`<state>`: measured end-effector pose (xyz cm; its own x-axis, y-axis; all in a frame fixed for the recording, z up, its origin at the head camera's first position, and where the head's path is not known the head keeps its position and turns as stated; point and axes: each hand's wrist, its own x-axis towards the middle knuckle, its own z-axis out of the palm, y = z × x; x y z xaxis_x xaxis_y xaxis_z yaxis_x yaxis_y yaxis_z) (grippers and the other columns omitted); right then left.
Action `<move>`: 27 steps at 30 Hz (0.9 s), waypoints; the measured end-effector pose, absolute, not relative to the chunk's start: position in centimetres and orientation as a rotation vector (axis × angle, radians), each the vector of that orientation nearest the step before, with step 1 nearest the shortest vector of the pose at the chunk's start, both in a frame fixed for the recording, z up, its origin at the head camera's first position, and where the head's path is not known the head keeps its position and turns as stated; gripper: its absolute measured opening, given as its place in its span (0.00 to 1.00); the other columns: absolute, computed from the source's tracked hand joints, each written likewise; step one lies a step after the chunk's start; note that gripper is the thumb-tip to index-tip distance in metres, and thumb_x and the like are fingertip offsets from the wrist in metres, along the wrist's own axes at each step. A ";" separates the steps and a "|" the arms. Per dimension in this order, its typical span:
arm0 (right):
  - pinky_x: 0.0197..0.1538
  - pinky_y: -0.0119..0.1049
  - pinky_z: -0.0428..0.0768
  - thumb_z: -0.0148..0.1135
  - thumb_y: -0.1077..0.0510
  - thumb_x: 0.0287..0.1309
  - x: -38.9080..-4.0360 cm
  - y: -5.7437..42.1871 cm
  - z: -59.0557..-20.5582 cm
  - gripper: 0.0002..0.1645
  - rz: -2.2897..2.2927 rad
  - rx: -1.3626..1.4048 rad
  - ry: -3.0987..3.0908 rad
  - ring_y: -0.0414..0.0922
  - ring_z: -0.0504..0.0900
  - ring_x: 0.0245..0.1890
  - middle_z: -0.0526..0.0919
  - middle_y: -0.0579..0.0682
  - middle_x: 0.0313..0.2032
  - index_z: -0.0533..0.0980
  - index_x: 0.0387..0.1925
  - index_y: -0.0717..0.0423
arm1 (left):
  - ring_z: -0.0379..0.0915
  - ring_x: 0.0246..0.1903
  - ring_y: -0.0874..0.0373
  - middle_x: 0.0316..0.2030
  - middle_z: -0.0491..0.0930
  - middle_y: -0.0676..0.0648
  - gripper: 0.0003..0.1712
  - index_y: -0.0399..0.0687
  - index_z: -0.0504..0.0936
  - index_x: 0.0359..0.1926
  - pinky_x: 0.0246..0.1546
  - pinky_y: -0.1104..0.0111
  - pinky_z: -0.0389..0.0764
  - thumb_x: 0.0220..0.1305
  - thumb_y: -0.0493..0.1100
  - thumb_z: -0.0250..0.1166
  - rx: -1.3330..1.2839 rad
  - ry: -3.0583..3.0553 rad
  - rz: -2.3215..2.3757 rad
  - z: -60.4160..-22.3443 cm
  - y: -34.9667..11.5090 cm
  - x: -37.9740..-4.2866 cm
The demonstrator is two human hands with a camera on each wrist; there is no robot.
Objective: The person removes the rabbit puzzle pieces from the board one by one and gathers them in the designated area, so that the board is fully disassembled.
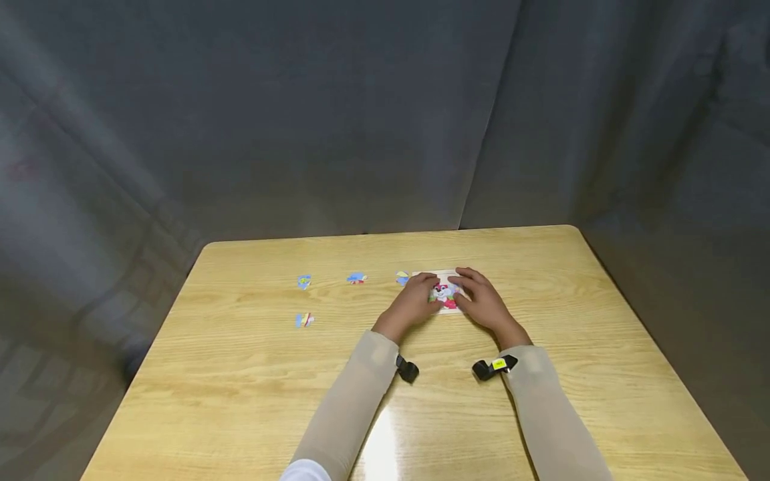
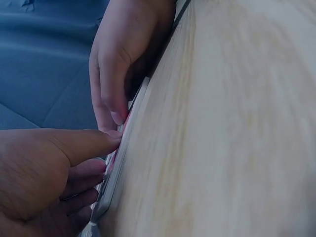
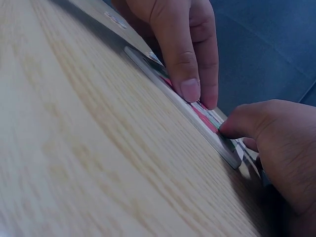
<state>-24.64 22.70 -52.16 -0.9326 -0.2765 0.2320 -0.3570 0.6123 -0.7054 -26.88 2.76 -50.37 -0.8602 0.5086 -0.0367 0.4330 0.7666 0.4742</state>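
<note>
1. L hand (image 1: 412, 302): fingers part-bent, spread; thumb on board; no firm grip seen.
2. R hand (image 1: 486, 302): ditto.
3. Puzzle board (image 1: 444, 272): flat, btwn hands.
4. Loose pcs (image 1: 357, 278): x4, left of/beyond L hand.
5. Technique: brace edges, press evenly w/ thumbs.

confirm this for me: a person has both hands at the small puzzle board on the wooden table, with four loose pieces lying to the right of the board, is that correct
Not quite: the four loose pieces lie to the left of the puzzle board, not the right, as the head view shows.
</note>
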 end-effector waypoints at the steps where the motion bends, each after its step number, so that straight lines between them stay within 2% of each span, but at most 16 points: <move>1: 0.65 0.53 0.66 0.59 0.62 0.65 -24.6 22.7 -52.2 0.23 1.228 0.538 -2.732 0.59 0.60 0.68 0.63 0.59 0.68 0.74 0.61 0.61 | 0.54 0.70 0.53 0.69 0.62 0.49 0.33 0.44 0.68 0.68 0.68 0.65 0.59 0.67 0.52 0.63 0.759 2.794 0.701 -50.5 2.7 -26.9; 10: 0.65 0.55 0.64 0.60 0.61 0.65 -24.7 22.8 -52.2 0.23 1.191 0.544 -2.717 0.59 0.60 0.68 0.64 0.60 0.67 0.74 0.60 0.61 | 0.55 0.69 0.52 0.69 0.63 0.47 0.34 0.41 0.68 0.68 0.69 0.64 0.57 0.67 0.51 0.64 0.807 2.781 0.789 -50.6 2.3 -27.0; 20: 0.66 0.57 0.62 0.62 0.59 0.64 -24.7 22.6 -52.3 0.22 1.200 0.528 -2.720 0.59 0.61 0.67 0.65 0.58 0.67 0.75 0.59 0.60 | 0.54 0.69 0.51 0.69 0.63 0.47 0.33 0.43 0.69 0.67 0.69 0.61 0.59 0.66 0.51 0.64 0.787 2.754 0.864 -50.7 2.0 -26.8; 27: 0.65 0.60 0.60 0.62 0.58 0.64 -25.1 22.6 -52.4 0.18 1.191 0.538 -2.706 0.60 0.61 0.67 0.66 0.59 0.66 0.78 0.54 0.56 | 0.56 0.69 0.50 0.67 0.64 0.46 0.32 0.43 0.69 0.67 0.68 0.61 0.59 0.66 0.50 0.65 0.787 2.776 0.883 -50.7 2.0 -26.7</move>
